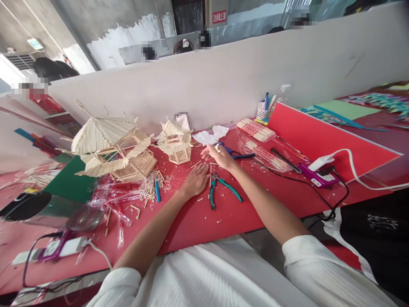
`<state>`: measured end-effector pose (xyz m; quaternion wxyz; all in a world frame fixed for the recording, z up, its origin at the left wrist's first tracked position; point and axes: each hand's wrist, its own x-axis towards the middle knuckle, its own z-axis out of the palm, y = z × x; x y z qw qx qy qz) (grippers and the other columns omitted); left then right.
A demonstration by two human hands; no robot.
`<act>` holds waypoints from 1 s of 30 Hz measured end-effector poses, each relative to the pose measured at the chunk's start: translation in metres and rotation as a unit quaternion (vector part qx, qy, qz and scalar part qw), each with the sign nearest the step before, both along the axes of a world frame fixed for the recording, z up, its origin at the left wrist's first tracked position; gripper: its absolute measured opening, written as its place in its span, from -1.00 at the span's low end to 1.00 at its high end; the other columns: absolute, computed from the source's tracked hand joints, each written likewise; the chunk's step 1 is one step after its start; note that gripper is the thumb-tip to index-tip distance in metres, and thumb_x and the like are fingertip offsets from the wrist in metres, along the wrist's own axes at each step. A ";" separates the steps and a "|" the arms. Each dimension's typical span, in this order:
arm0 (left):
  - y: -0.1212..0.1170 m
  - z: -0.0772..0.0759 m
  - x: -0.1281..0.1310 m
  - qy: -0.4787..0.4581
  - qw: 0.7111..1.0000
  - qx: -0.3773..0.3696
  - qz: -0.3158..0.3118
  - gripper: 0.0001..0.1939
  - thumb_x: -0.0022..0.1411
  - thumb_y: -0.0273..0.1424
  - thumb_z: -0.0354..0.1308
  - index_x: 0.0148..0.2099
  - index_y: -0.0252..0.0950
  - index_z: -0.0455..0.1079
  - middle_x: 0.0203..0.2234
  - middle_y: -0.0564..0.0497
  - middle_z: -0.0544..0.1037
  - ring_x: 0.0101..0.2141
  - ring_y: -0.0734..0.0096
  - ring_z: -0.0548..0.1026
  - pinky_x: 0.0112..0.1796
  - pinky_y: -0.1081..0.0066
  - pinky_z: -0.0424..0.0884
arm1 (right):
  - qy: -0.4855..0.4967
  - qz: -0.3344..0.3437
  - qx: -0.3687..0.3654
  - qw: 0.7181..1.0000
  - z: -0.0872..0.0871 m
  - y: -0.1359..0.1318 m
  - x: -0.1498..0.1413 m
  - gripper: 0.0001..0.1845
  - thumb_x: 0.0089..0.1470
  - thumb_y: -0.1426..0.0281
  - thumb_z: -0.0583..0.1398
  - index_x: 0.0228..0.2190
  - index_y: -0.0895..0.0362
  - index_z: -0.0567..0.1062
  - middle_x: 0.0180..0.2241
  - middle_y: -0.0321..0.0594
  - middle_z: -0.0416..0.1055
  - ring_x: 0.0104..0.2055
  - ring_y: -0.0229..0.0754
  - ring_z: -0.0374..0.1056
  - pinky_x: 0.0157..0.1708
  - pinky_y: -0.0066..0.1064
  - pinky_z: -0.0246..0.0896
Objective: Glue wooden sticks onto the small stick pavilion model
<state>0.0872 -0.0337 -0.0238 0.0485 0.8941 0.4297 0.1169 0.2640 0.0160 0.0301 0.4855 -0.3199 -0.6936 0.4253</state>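
My left hand (196, 178) lies palm down on the red tabletop (179, 232), fingers stretched out and close together, with nothing seen in it. Just above the table, my right hand (220, 156) is half curled, its fingers pointing left. Small pale pieces (217, 148) show at its fingers; I cannot make out what they are. Between my forearms rest green-handled pliers (220, 185), jaws pointing away from me. A blue glue gun (234, 152) lies behind my right hand. Short wooden sticks and crumbs (171, 183) are scattered left of my left hand.
A large stick-built pavilion model (111, 145) and a smaller one (175, 140) stand at the left and back. Bagged sticks (255, 129), a red board (329, 138) and a purple power strip (318, 175) are on the right. A blue cutter (157, 189) lies left.
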 end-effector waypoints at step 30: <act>-0.019 0.011 -0.061 0.072 0.971 0.151 0.172 -0.62 0.42 -0.46 -0.14 0.19 -0.38 0.31 0.12 -0.31 0.47 0.24 -0.01 0.34 0.23 0.01 0.26 | -0.026 0.018 0.010 0.999 0.004 -0.003 -0.001 -0.22 0.21 -0.25 -0.03 -0.40 0.15 0.60 -0.42 -0.10 0.58 -0.38 -0.13 0.49 -0.29 -0.31 0.38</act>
